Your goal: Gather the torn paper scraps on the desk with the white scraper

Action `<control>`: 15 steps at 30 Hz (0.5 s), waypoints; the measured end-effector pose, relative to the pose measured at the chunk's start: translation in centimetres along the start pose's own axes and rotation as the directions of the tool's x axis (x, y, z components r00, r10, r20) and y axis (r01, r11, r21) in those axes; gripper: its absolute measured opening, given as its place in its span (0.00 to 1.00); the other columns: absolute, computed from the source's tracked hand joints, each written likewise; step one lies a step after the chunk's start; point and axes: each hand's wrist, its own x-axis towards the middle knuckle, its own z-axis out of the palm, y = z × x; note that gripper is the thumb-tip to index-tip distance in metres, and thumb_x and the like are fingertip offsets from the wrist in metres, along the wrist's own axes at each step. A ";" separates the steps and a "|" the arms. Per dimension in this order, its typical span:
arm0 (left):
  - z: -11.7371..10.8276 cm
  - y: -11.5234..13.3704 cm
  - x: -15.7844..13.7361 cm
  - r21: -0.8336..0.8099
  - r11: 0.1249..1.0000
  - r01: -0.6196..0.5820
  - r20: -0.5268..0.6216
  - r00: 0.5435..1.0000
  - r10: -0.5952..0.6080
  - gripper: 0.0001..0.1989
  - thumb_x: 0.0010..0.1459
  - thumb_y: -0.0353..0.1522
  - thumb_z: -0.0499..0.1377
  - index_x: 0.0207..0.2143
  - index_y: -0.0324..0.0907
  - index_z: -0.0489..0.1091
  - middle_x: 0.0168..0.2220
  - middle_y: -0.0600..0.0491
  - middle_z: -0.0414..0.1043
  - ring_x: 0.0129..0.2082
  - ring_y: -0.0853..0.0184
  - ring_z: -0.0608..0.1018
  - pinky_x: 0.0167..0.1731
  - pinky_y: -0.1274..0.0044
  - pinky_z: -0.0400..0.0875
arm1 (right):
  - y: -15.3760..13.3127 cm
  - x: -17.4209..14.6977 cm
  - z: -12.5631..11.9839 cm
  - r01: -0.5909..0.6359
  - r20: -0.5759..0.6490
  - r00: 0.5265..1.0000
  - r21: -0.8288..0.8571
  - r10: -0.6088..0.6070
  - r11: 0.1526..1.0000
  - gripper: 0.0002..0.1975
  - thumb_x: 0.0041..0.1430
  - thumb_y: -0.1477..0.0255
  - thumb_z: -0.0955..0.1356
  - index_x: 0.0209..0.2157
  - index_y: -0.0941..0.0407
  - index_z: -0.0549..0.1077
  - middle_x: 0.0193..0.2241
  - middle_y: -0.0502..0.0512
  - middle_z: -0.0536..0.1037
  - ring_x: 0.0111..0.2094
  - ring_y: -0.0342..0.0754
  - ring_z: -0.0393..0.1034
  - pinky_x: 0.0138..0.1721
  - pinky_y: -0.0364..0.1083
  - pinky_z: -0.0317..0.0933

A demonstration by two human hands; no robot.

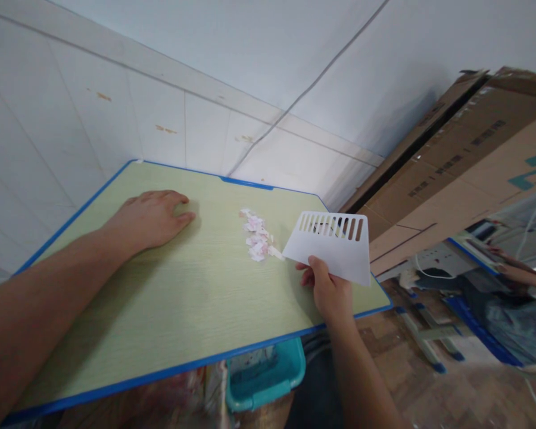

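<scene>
My right hand (328, 289) grips a flat white slotted scraper (333, 250) by its lower edge, thumb on top, above the right side of the table. A row of slots runs along its far edge, and its left corner is close to a small heap of torn white and pinkish paper scraps (256, 238). Whether that corner touches the scraps I cannot tell. Farther left, my left hand (154, 217) rests on the pale green tabletop (196, 310), thumb apart from the bent fingers, with nothing in it.
Blue edging borders the table, which stands against a white wall (161, 119) with a grey cable. Large cardboard boxes (446, 173) lean at the right. A turquoise bin (268, 393) sits below the near edge. Another person (504, 304) is partly visible at far right.
</scene>
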 end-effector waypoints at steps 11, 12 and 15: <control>0.1 -0.1 0.0 -0.013 1.000 -0.001 -0.019 1.000 0.001 0.37 0.77 0.49 0.52 0.75 0.38 0.77 0.78 0.37 0.76 0.79 0.38 0.75 0.80 0.49 0.67 | 0.2 -0.4 -0.5 0.103 -0.070 0.991 -0.180 -0.118 0.978 0.26 0.77 0.51 0.70 0.29 0.49 0.86 0.22 0.51 0.82 0.29 0.56 0.78 0.47 0.56 0.71; 0.1 0.0 0.0 -0.010 1.000 -0.003 -0.018 1.000 0.003 0.37 0.77 0.49 0.52 0.75 0.38 0.77 0.78 0.36 0.76 0.80 0.38 0.75 0.79 0.48 0.68 | 0.1 -0.6 -0.5 0.111 -0.060 0.991 -0.165 -0.123 0.980 0.25 0.77 0.51 0.70 0.29 0.49 0.86 0.22 0.51 0.82 0.29 0.56 0.78 0.47 0.55 0.70; 0.0 0.1 -0.1 0.000 1.000 -0.002 -0.010 1.000 0.002 0.37 0.77 0.49 0.51 0.76 0.37 0.76 0.78 0.36 0.76 0.80 0.37 0.75 0.79 0.47 0.68 | 0.0 -0.7 -0.4 0.078 -0.022 0.996 -0.113 -0.081 0.990 0.25 0.77 0.52 0.70 0.29 0.49 0.85 0.23 0.51 0.83 0.28 0.56 0.76 0.41 0.54 0.69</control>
